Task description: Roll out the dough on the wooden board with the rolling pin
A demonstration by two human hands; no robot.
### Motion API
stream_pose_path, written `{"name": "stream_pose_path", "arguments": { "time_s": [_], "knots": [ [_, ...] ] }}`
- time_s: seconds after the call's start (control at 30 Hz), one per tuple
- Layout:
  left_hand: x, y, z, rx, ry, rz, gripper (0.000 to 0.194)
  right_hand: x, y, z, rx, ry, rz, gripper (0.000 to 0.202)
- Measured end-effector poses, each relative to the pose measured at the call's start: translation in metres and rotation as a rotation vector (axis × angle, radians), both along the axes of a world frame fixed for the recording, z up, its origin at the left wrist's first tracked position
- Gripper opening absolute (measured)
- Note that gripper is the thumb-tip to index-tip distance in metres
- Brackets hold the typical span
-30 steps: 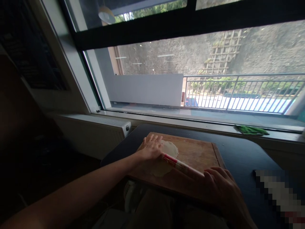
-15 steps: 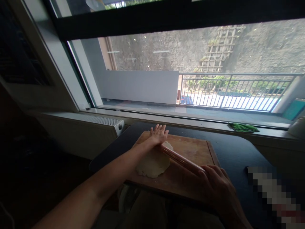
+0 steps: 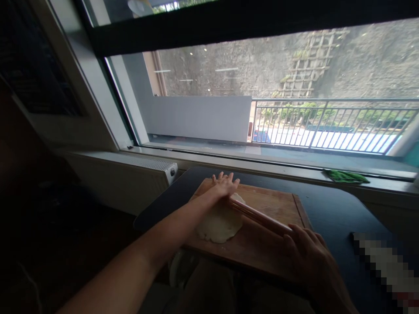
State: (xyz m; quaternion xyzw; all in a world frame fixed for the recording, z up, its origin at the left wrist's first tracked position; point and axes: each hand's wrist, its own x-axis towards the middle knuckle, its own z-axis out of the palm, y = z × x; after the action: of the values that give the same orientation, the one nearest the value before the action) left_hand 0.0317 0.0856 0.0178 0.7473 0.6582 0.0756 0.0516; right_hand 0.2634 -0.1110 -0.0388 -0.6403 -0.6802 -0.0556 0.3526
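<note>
A wooden rolling pin (image 3: 262,215) lies slantwise across a pale, flattened sheet of dough (image 3: 221,223) on a wooden board (image 3: 271,198). My left hand (image 3: 226,185) rests palm down on the pin's far end, its fingers spread and stretched forward. That end of the pin is hidden beneath the palm. At the near right end, my right hand (image 3: 306,244) has its fingers bent around the pin. My left forearm covers part of the dough and the board's left side.
The board sits on a dark table (image 3: 340,209) by a window. On the sill lies a green cloth (image 3: 346,176). A white radiator (image 3: 147,170) stands left of the table. A blurred-out object (image 3: 386,261) is at the table's right side.
The whole view has shifted slightly, so everything appears further right. Both hands stay on the rolling pin, with little visible movement against the board.
</note>
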Motion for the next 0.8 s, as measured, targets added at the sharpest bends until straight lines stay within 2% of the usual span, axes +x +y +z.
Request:
{"name": "stream_pose_path", "arguments": {
  "time_s": [0.1, 0.2, 0.27, 0.37, 0.43, 0.5, 0.57, 0.7, 0.8],
  "knots": [
    [0.022, 0.022, 0.005, 0.106, 0.008, 0.022, 0.060, 0.001, 0.000, -0.002, 0.007, -0.003, -0.002, 0.035],
    [0.026, 0.017, 0.005, 0.237, 0.017, -0.084, 0.054, 0.002, -0.001, -0.001, 0.019, -0.013, 0.011, 0.033],
    [0.016, 0.001, 0.002, 0.209, 0.001, -0.116, 0.053, 0.002, -0.002, 0.001, 0.028, -0.026, 0.029, 0.032],
    [-0.011, -0.034, -0.004, 0.119, -0.008, -0.095, 0.053, 0.002, -0.001, 0.002, 0.016, -0.050, 0.089, 0.032],
    [-0.029, -0.057, -0.003, 0.143, 0.003, -0.119, 0.054, 0.004, 0.001, 0.002, 0.006, -0.045, 0.169, 0.032],
    [-0.040, -0.075, 0.001, 0.170, 0.006, -0.148, 0.055, 0.007, 0.000, 0.002, 0.002, 0.020, 0.240, 0.030],
    [-0.041, -0.084, 0.004, 0.186, 0.004, -0.176, 0.055, 0.014, -0.002, 0.002, -0.033, 0.138, 0.244, 0.027],
    [-0.020, -0.075, 0.000, 0.180, 0.039, -0.315, 0.054, 0.029, -0.005, 0.001, -0.089, 0.276, 0.114, 0.027],
    [0.002, -0.050, -0.005, 0.017, 0.063, -0.364, 0.054, 0.032, 0.000, 0.000, -0.093, 0.212, 0.064, 0.030]
  ]
}}
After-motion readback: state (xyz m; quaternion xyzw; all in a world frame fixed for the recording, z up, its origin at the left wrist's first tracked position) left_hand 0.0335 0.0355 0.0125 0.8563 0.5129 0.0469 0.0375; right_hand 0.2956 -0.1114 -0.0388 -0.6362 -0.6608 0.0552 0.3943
